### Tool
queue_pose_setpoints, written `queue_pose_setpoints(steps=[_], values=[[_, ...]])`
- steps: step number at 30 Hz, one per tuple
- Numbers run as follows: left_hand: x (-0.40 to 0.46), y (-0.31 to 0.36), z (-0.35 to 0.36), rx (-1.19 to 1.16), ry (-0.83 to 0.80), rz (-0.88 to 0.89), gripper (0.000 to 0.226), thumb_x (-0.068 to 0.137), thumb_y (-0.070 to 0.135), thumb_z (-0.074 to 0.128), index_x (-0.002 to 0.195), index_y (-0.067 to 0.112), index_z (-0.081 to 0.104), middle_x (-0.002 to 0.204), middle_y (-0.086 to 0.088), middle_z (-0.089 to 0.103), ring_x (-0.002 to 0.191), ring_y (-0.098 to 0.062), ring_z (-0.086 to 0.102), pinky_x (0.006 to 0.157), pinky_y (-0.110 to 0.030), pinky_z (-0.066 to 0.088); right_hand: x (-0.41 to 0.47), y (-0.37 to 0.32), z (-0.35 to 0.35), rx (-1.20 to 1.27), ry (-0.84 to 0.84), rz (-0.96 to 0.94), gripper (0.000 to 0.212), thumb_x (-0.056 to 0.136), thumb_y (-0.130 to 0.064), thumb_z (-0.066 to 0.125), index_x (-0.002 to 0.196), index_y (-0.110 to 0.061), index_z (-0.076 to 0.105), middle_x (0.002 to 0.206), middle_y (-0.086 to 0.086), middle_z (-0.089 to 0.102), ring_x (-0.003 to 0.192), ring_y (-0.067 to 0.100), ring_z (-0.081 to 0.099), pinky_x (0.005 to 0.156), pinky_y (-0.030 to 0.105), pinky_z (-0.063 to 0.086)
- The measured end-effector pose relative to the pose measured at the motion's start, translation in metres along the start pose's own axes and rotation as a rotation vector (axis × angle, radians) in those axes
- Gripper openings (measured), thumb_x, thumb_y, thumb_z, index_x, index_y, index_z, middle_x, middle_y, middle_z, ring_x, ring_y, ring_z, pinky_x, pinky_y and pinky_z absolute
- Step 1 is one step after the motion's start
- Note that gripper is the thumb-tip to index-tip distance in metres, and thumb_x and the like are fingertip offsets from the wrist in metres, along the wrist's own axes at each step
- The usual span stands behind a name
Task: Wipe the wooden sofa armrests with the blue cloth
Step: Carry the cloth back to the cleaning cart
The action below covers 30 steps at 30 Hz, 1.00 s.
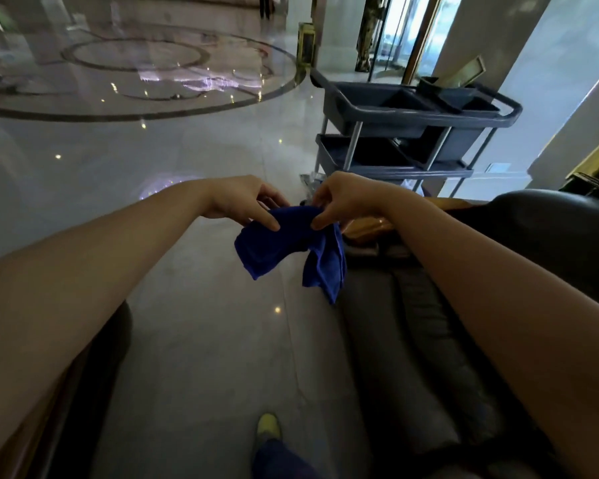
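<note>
Both hands hold the blue cloth point(291, 247) in the air at mid-frame. My left hand point(242, 202) pinches its upper left edge and my right hand point(339, 198) pinches its upper right edge. The cloth sags between them, with one fold hanging down on the right. Just behind my right hand a glossy wooden armrest point(367, 226) of the dark sofa point(550, 243) shows, partly hidden by my right forearm. The cloth does not touch the armrest.
A grey cleaning cart point(412, 133) with two trays stands beyond the sofa on the right. The sofa's dark seat cushion point(412, 340) runs along my right side. Another dark chair edge point(94, 368) is at the lower left. Polished marble floor point(187, 167) stretches ahead; my shoe point(268, 425) is below.
</note>
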<state>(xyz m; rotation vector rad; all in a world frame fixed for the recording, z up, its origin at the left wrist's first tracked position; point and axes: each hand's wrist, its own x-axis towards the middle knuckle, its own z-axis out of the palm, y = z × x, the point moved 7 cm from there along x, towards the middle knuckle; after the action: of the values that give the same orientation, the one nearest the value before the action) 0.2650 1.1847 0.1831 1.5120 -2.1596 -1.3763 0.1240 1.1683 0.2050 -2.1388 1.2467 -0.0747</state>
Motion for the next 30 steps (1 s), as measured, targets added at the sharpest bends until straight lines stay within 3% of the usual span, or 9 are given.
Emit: queue_pose_setpoints(steps=[7, 10, 15, 21, 25, 30], values=[[0.137, -0.014, -0.126, 0.009, 0.020, 0.002, 0.034, 0.079, 0.012, 0.068, 0.108, 0.026, 0.058, 0.110, 0.000, 0.062, 0.099, -0.013, 0.061, 0.070, -0.025, 0.056, 0.152, 0.041, -0.093, 0.002, 0.026, 0.032, 0.019, 0.075, -0.016, 0.073, 0.092, -0.015, 0.065, 0.086, -0.001, 0.064, 0.075, 0.017, 0.067, 0.058, 0.023, 0.056], [0.190, -0.025, -0.170, -0.009, -0.004, 0.020, 0.029, 0.079, 0.012, 0.068, 0.100, 0.031, 0.060, 0.107, 0.001, 0.063, 0.097, -0.013, 0.061, 0.065, -0.022, 0.057, 0.210, 0.057, -0.124, -0.003, 0.031, 0.040, 0.015, 0.075, -0.017, 0.073, 0.089, -0.018, 0.065, 0.086, -0.002, 0.065, 0.075, 0.016, 0.067, 0.059, 0.024, 0.058], [0.293, -0.045, -0.241, -0.003, -0.077, 0.061, 0.029, 0.077, 0.012, 0.070, 0.093, 0.034, 0.062, 0.102, 0.003, 0.066, 0.090, -0.013, 0.066, 0.058, -0.018, 0.056, 0.300, 0.095, -0.173, 0.034, 0.096, 0.096, 0.012, 0.073, -0.016, 0.074, 0.074, -0.025, 0.065, 0.074, -0.003, 0.066, 0.061, 0.008, 0.065, 0.051, 0.019, 0.053], [0.421, -0.047, -0.334, 0.117, -0.177, 0.134, 0.030, 0.076, 0.011, 0.071, 0.091, 0.036, 0.063, 0.099, 0.006, 0.068, 0.087, -0.013, 0.067, 0.057, -0.020, 0.056, 0.399, 0.136, -0.241, 0.104, 0.224, 0.232, 0.016, 0.073, -0.015, 0.074, 0.086, -0.007, 0.070, 0.076, 0.005, 0.067, 0.065, 0.015, 0.066, 0.055, 0.026, 0.057], [0.490, -0.027, -0.394, 0.142, -0.229, 0.200, 0.030, 0.075, 0.011, 0.070, 0.088, 0.038, 0.065, 0.093, 0.009, 0.070, 0.081, -0.006, 0.070, 0.055, -0.019, 0.055, 0.447, 0.152, -0.296, 0.135, 0.293, 0.296, 0.007, 0.074, -0.014, 0.073, 0.080, -0.014, 0.070, 0.071, 0.002, 0.065, 0.059, 0.011, 0.064, 0.050, 0.022, 0.053], [0.578, -0.005, -0.438, 0.131, -0.291, 0.291, 0.031, 0.075, 0.010, 0.071, 0.088, 0.037, 0.066, 0.089, 0.008, 0.072, 0.082, -0.003, 0.069, 0.056, -0.020, 0.056, 0.494, 0.190, -0.361, 0.179, 0.359, 0.372, 0.017, 0.073, -0.009, 0.073, 0.089, -0.004, 0.070, 0.089, 0.021, 0.070, 0.073, 0.024, 0.067, 0.070, 0.041, 0.060]])
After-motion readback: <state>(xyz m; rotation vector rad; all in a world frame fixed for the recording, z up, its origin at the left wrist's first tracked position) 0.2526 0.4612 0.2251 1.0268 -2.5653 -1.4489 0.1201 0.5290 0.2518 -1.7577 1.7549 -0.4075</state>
